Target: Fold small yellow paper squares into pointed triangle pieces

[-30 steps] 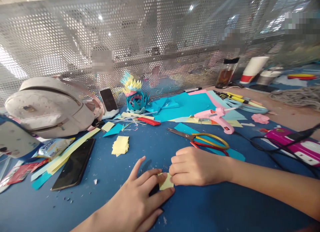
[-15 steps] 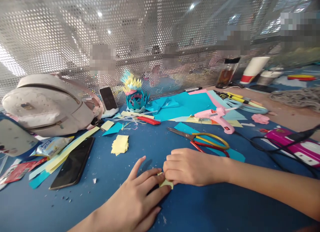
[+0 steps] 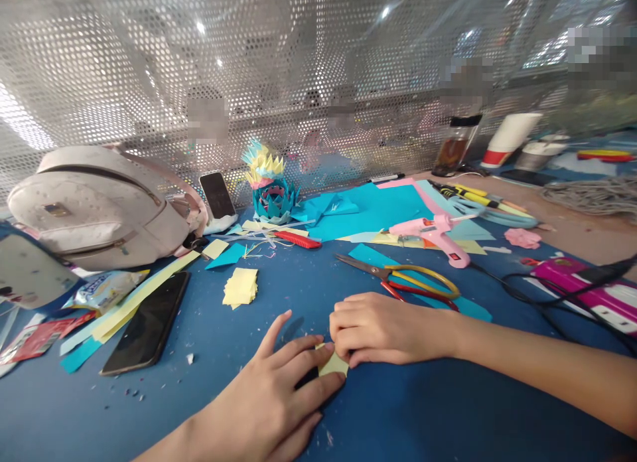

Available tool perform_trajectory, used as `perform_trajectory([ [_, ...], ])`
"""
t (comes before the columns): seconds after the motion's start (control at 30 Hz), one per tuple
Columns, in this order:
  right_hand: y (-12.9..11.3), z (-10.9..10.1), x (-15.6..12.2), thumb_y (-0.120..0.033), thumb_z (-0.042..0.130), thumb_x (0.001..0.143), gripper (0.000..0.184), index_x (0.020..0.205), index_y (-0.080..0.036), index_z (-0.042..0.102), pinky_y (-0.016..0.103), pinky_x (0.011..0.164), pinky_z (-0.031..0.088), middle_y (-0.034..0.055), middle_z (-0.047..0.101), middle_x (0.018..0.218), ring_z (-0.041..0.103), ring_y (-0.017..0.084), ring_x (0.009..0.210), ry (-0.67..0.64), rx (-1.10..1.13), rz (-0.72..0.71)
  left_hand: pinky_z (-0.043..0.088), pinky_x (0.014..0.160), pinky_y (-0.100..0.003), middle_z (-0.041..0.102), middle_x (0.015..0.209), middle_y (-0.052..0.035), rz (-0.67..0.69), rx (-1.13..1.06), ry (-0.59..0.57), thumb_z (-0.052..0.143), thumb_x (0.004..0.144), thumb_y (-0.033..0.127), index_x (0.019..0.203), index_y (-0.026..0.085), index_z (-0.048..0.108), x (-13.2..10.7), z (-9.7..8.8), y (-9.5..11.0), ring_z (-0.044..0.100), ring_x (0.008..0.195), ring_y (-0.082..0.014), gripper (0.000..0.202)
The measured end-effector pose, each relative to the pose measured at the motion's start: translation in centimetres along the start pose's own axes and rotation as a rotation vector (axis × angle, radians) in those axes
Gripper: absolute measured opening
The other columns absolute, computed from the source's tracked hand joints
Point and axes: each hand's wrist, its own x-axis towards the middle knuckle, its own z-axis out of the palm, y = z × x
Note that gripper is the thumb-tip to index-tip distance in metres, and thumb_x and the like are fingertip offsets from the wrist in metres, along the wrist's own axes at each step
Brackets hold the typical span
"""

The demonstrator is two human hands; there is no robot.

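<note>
A small pale yellow piece of paper (image 3: 332, 365) lies on the blue tabletop, partly covered by fingers. My left hand (image 3: 279, 382) rests palm down, its spread fingertips pressing on the paper's left and near edges; one finger sticks up apart from the rest. My right hand (image 3: 381, 329) has its fingers curled together at the paper's upper right edge, closed on it; the fingertips' exact hold is hidden. Scissors (image 3: 398, 276) with yellow and red handles lie just beyond my right hand. A stack of yellow paper squares (image 3: 241, 287) sits beyond my left hand.
A pink glue gun (image 3: 438, 236) with a black cord and blue paper sheets (image 3: 383, 210) lie farther back. A folded-paper model (image 3: 271, 190), red cutter (image 3: 297, 239) and propped phone (image 3: 217, 194) stand or lie behind. Left are a dark phone (image 3: 149, 326) and backpack (image 3: 99, 210).
My right hand has shifted slightly right and up, and more of the yellow paper shows between the hands. My left hand stays nearly in place. The view has shifted slightly.
</note>
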Motion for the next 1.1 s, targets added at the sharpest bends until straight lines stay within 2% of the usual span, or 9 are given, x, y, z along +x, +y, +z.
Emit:
perform_trajectory([
  [0.17, 0.1, -0.4, 0.1, -0.036, 0.039, 0.111, 0.037, 0.091, -0.019, 0.066, 0.031, 0.074, 0.035, 0.0033, 0.068, 0.092, 0.054, 0.016, 0.080, 0.034, 0.004, -0.023, 0.006, 0.124, -0.067, 0.054, 0.150, -0.0102, 0.003, 0.037, -0.014, 0.037, 0.109, 0.027, 0.149, 0.025, 0.049, 0.2, -0.1, 0.3, 0.048, 0.142, -0.0301, 0.042],
  [0.33, 0.1, -0.4, 0.1, -0.036, 0.039, 0.111, 0.038, 0.093, -0.019, 0.067, 0.031, 0.074, 0.036, 0.0037, 0.068, 0.091, 0.055, 0.016, 0.080, 0.044, 0.025, -0.024, 0.011, 0.123, -0.069, 0.056, 0.148, -0.0123, 0.023, 0.079, -0.004, 0.035, 0.110, 0.026, 0.151, 0.022, 0.048, 0.3, -0.2, 0.5, 0.051, 0.140, -0.0317, 0.043],
  [0.53, 0.2, -0.4, 0.0, -0.034, 0.043, 0.110, 0.034, 0.093, -0.019, 0.067, 0.031, 0.073, 0.036, 0.0036, 0.068, 0.090, 0.056, 0.016, 0.081, 0.049, 0.016, -0.033, 0.011, 0.124, -0.067, 0.058, 0.146, -0.0113, 0.016, 0.094, 0.016, 0.037, 0.109, 0.024, 0.149, 0.021, 0.049, 0.1, 0.0, 0.4, 0.053, 0.138, -0.0306, 0.042],
  [0.7, 0.0, -0.1, -0.1, -0.031, 0.044, 0.110, 0.031, 0.096, -0.019, 0.068, 0.031, 0.073, 0.037, 0.0043, 0.070, 0.093, 0.057, 0.016, 0.083, 0.066, 0.021, -0.040, 0.004, 0.126, -0.063, 0.059, 0.145, -0.0111, 0.029, 0.087, 0.036, 0.037, 0.109, 0.025, 0.151, 0.015, 0.047, 0.1, 0.0, 0.3, 0.053, 0.139, -0.0293, 0.044],
  [0.87, -0.2, 0.3, -0.3, -0.031, 0.038, 0.111, 0.037, 0.096, -0.020, 0.070, 0.031, 0.073, 0.037, 0.0048, 0.070, 0.094, 0.059, 0.016, 0.084, 0.131, 0.052, -0.080, 0.003, 0.126, -0.062, 0.060, 0.145, -0.0107, 0.020, 0.077, 0.023, 0.039, 0.108, 0.023, 0.150, 0.014, 0.047, 0.2, -0.2, 0.2, 0.053, 0.138, -0.0289, 0.043],
  [0.93, -0.1, 0.3, -0.3, -0.031, 0.037, 0.112, 0.039, 0.096, -0.021, 0.071, 0.032, 0.072, 0.037, 0.0047, 0.071, 0.094, 0.059, 0.016, 0.084, 0.134, 0.040, -0.091, 0.001, 0.127, -0.061, 0.060, 0.144, -0.0105, 0.022, 0.070, 0.031, 0.040, 0.107, 0.021, 0.148, 0.014, 0.048, 0.1, 0.1, 0.1, 0.052, 0.139, -0.0283, 0.042],
  [1.03, 0.0, 0.1, -0.3, -0.031, 0.035, 0.112, 0.041, 0.096, -0.021, 0.071, 0.032, 0.072, 0.036, 0.0042, 0.072, 0.094, 0.060, 0.016, 0.085, 0.124, 0.031, -0.103, -0.003, 0.127, -0.060, 0.060, 0.144, -0.0102, 0.035, 0.063, 0.105, 0.038, 0.107, 0.021, 0.147, 0.016, 0.050, -0.1, 1.2, -0.1, 0.051, 0.140, -0.0281, 0.043],
  [1.1, 0.0, 0.0, -0.3, -0.031, 0.034, 0.112, 0.041, 0.096, -0.020, 0.070, 0.032, 0.072, 0.037, 0.0042, 0.073, 0.093, 0.060, 0.016, 0.084, 0.122, 0.044, -0.110, -0.001, 0.126, -0.061, 0.059, 0.145, -0.0098, 0.039, 0.064, 0.136, 0.038, 0.106, 0.020, 0.146, 0.020, 0.052, -0.3, 1.7, -0.3, 0.050, 0.140, -0.0279, 0.043],
])
